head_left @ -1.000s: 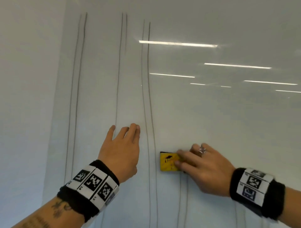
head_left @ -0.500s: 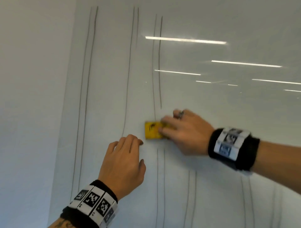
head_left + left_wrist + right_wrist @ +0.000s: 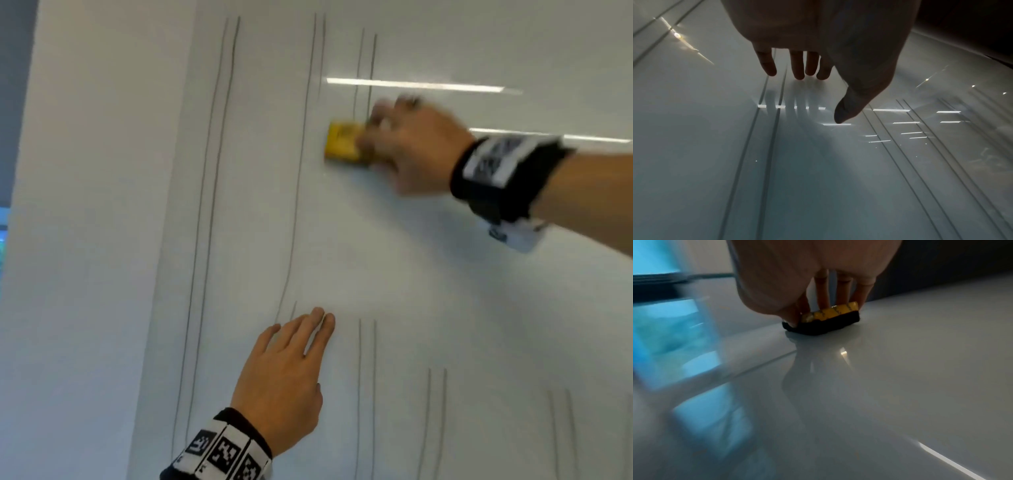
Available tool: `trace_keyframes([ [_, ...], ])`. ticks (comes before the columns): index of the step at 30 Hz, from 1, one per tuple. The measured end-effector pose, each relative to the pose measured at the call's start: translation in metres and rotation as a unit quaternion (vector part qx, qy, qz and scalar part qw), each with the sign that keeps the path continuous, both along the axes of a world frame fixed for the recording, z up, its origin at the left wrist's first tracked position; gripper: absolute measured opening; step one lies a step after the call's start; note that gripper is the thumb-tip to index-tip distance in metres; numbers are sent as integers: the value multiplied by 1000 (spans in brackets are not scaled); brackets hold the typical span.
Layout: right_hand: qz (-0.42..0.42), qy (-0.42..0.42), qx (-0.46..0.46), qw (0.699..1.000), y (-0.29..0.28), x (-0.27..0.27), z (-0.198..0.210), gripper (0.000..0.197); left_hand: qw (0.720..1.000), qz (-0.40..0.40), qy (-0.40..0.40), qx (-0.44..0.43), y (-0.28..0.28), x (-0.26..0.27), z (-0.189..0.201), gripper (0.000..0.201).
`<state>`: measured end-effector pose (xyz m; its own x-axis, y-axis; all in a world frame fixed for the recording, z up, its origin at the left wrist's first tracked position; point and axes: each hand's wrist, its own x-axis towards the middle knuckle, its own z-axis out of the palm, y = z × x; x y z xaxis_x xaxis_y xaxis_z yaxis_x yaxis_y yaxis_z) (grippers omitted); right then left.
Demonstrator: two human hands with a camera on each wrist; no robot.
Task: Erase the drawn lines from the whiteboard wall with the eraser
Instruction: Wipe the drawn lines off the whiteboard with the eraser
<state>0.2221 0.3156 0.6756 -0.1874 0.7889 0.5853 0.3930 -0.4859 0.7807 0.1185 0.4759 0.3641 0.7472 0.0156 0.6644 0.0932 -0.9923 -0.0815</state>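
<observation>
A yellow eraser (image 3: 342, 144) with a black felt base (image 3: 822, 324) lies flat against the whiteboard wall (image 3: 445, 308). My right hand (image 3: 407, 144) grips it, thumb on one end and fingers on the other, and is blurred by motion. It sits on a pair of thin vertical grey lines (image 3: 366, 68) that continue above it; the stretch below it is wiped. The same pair resumes lower down (image 3: 366, 377). My left hand (image 3: 284, 373) lies flat on the board below, fingers straight (image 3: 797, 68), holding nothing.
More vertical line pairs run at the left (image 3: 219, 205), at the middle left (image 3: 305, 154) and at the lower right (image 3: 436, 428). The board's left edge meets a plain white wall (image 3: 85, 240). Ceiling lights reflect on the glossy surface (image 3: 411, 84).
My right hand has swept the eraser upward along the line pair, leaving a longer wiped gap behind it. My left hand stays flat on the board, lower in view.
</observation>
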Motion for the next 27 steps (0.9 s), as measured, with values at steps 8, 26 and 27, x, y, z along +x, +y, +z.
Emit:
trace_keyframes([
  [8,10,128,177,976,33,-20,31,32,999,2,34,20,5,-3,2,104],
  [26,-41,61,24,997,44,-37,20,29,995,-15,88,40,18,-1,1,120],
  [27,-47,61,-26,997,41,-37,5,29,996,-20,77,48,18,-1,2,120],
])
